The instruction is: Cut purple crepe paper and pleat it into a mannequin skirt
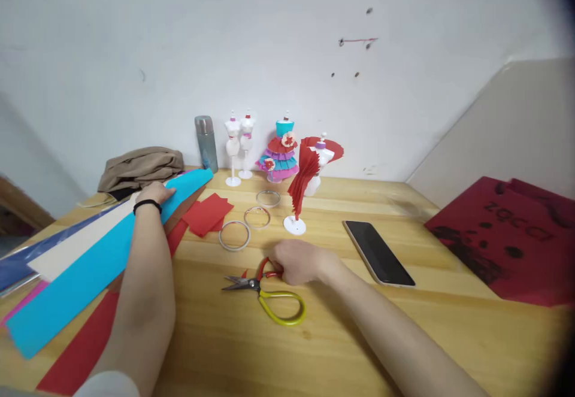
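Observation:
My left hand (155, 193) lies over long paper strips at the left, its fingers against the blue strip (103, 247) and a cream strip (85, 238); its grip is partly hidden. My right hand (294, 260) is curled on the table at the red handle of open scissors (253, 284), whose other handle is yellow. Just behind my right hand stands a white mannequin (322, 156) draped with pleated red paper (305, 175). Red paper pieces (209, 212) lie between my left hand and three rings, one of them the nearest ring (234, 236).
Along the wall stand a grey bottle (207, 145), two bare mannequins and a dressed mannequin (279, 156). Brown cloth (139, 169) lies at the back left. A phone (378, 253) rests right of my right hand, with a red bag (503, 235) at the far right.

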A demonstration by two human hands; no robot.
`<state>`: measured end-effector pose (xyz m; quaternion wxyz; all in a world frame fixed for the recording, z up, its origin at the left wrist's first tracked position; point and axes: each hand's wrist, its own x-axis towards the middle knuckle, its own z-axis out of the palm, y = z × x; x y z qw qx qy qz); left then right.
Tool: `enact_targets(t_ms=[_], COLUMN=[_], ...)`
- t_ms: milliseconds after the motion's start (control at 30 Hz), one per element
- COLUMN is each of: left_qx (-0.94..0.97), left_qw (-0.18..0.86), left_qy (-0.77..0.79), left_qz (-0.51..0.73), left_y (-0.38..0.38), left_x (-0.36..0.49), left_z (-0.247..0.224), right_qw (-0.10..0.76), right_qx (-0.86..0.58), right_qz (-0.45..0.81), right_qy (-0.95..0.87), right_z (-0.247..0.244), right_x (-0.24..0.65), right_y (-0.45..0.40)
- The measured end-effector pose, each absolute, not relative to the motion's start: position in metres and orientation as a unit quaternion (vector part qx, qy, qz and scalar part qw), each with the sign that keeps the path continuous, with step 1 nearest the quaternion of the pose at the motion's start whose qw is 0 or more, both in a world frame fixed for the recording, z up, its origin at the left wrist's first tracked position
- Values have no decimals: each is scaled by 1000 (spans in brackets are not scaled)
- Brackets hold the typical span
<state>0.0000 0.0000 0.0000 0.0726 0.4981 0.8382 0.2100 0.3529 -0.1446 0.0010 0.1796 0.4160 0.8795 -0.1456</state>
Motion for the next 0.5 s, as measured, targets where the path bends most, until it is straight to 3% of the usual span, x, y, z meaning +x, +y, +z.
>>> enact_targets(t_ms=[233, 500], left_qx=[461, 454], left_qw=[56, 18], left_qy=[869, 867], left_qz=[170, 205], left_y=[-3, -6], left_x=[3, 11], left_z=[8, 8], right_qw=[176, 179], right_qx=[413, 414], right_qz=[-147, -144], right_qy=[882, 881], right_z=[-3, 1], right_x=[354, 353], right_y=[-144, -145])
